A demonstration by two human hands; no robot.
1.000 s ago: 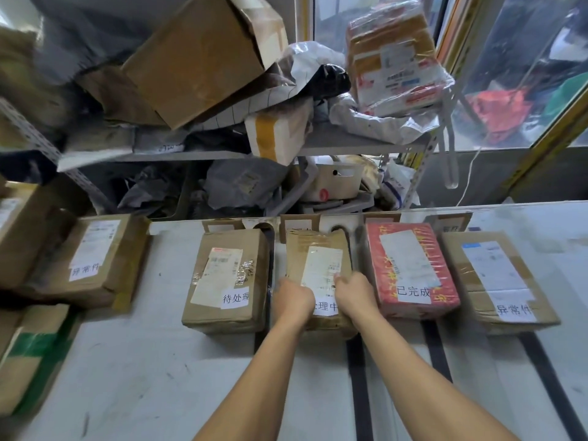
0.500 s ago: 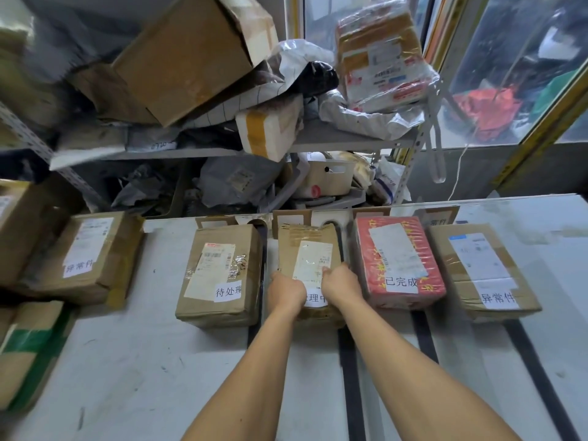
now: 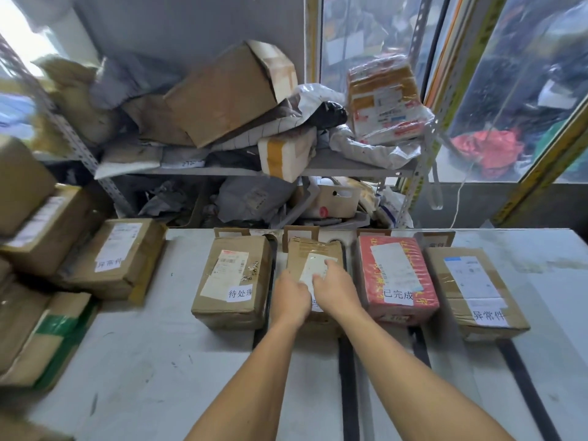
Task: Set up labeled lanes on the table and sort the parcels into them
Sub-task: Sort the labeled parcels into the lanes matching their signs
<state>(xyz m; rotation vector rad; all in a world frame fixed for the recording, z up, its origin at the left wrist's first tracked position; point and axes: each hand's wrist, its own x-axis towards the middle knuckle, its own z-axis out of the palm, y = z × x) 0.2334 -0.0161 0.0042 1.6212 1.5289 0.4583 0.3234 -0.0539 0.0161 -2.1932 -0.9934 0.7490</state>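
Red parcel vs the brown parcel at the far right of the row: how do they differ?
The red parcel is wrapped in red printed paper under glossy film; the brown parcel at the far right is plain cardboard with tape. The red parcel's white tag reads 已完成; the brown parcel's reads 异常件. The red parcel lies roughly square to the table edge, while the brown one is turned slightly. Both lie flat on the table, each in its own lane, untouched by either hand.

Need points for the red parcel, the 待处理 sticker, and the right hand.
red parcel (image 3: 397,278): head view, on its white shipping label, top face.
待处理 sticker (image 3: 240,293): head view, middle of the white sticker on the brown box.
right hand (image 3: 337,289): head view, back of the hand.
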